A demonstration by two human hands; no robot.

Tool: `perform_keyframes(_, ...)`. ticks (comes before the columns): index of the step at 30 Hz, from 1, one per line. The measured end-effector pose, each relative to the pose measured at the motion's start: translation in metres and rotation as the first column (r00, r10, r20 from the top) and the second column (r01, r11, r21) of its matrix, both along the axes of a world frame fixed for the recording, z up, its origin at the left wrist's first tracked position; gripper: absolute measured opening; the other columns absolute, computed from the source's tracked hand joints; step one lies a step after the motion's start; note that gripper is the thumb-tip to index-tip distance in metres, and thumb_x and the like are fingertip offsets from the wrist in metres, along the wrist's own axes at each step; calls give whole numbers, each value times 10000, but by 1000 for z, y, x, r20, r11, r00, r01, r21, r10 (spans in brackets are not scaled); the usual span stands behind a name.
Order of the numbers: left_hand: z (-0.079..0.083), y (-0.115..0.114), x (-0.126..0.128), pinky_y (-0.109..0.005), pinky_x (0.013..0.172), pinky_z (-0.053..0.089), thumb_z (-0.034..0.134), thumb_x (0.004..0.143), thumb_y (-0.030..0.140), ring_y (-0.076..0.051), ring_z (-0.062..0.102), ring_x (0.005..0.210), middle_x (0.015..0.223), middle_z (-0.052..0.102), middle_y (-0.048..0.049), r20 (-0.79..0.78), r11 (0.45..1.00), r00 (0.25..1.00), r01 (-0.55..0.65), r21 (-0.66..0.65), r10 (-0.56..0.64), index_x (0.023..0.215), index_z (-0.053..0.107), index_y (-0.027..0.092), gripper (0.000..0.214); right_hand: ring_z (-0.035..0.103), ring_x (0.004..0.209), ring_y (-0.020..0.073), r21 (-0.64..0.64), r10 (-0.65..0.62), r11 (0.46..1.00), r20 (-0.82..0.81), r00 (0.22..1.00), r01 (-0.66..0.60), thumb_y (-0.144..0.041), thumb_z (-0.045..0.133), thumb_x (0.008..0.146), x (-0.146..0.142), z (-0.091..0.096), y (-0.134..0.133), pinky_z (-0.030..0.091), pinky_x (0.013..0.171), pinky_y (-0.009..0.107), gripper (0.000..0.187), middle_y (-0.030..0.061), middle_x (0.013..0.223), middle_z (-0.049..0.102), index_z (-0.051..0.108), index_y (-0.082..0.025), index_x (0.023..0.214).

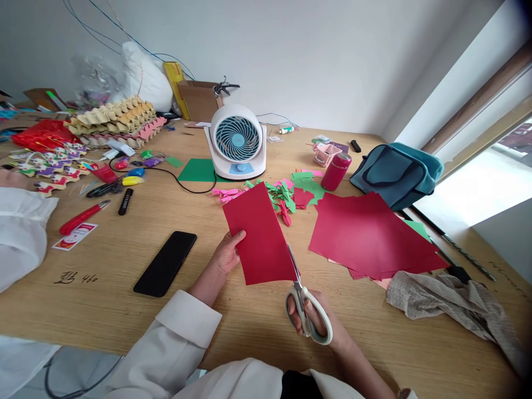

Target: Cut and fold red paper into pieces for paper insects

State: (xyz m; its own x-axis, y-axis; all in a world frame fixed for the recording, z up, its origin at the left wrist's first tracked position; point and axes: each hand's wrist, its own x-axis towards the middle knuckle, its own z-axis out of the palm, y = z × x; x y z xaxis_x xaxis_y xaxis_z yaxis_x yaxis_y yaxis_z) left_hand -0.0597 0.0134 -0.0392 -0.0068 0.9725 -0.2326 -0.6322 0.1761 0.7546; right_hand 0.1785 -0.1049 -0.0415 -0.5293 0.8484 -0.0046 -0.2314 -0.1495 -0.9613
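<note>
My left hand (226, 254) pinches the left edge of a red sheet of paper (264, 238), thumb on top and fingers underneath. The sheet is held tilted above the table. In my right hand (320, 318) is a pair of scissors (300, 291) with white handles, my fingers through the loops. Its blades lie along the sheet's lower right edge and point away from me. Behind the sheet lies a heap of pink, green and red paper cutouts (285, 194). A stack of larger red sheets (366, 235) rests to the right.
A black phone (165, 264) lies left of my left hand. A white fan (238, 141) stands at the back, near a red can (336, 172) and a teal bag (397, 174). A grey cloth (449, 305) hangs over the right edge. Another person's white sleeve (20, 235) is at left.
</note>
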Motion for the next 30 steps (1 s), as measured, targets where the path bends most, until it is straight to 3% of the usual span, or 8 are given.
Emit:
perform_keyframes(13,-9,2,-1,-370,920,520,862,616,273,-256,711,982,945,774,-44,-21,998,998,62,-5,-62,967,718,189,389,506,469,101,-6,-34,999,11,999,34,-626,456,920,-4,6,5,400,431,209,501,4,603,527,614,-153,871)
perform_keyframes(21,-5,0,1,-390,976,497,856,634,305,-268,679,1075,1015,766,-40,-41,998,997,67,13,-66,947,718,213,355,468,425,106,-30,-89,996,16,996,89,-630,473,907,-6,6,2,362,397,229,470,-8,575,512,606,-184,846)
perform_keyframes(30,-4,1,0,-347,877,531,863,619,258,-238,720,925,936,776,-44,-3,997,997,78,11,-78,962,728,177,378,479,433,100,5,-59,998,-4,998,59,-602,458,930,-8,4,3,361,400,210,466,-10,563,509,599,-164,854)
